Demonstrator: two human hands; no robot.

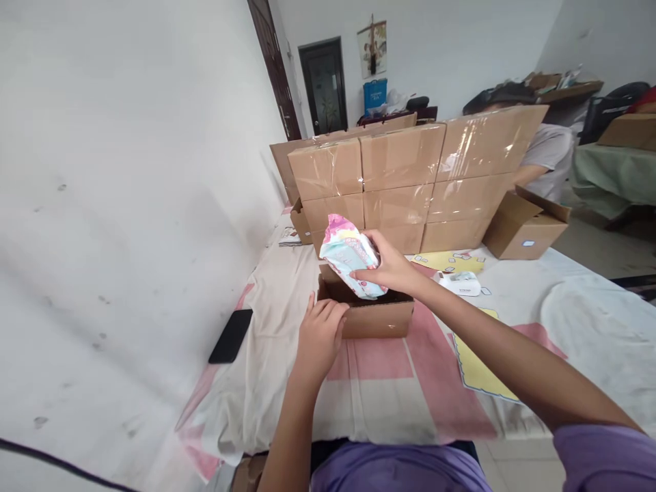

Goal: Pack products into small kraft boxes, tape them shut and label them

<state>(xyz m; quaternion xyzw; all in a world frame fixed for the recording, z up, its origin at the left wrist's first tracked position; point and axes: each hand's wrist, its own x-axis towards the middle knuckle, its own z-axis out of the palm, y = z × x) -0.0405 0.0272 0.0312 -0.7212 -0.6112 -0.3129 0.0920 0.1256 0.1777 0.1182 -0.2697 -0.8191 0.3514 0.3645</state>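
Observation:
My right hand (392, 266) grips a soft pink-and-pale-blue packet (349, 260) and holds it tilted over the open top of a small cardboard box (376, 318). The packet's lower end dips into the box. My left hand (320, 335) rests against the box's near left corner, its fingers curled over the edge. The box stands on a table covered by a white and pink cloth (379, 389).
A wall of taped cardboard boxes (404, 184) is stacked behind the small box. An open box (525, 229) lies at the right, a black phone (230, 336) at the left edge, a white tape dispenser (461, 282) and yellow sheets (476, 369) to the right. Another person (543, 154) sits behind the stack.

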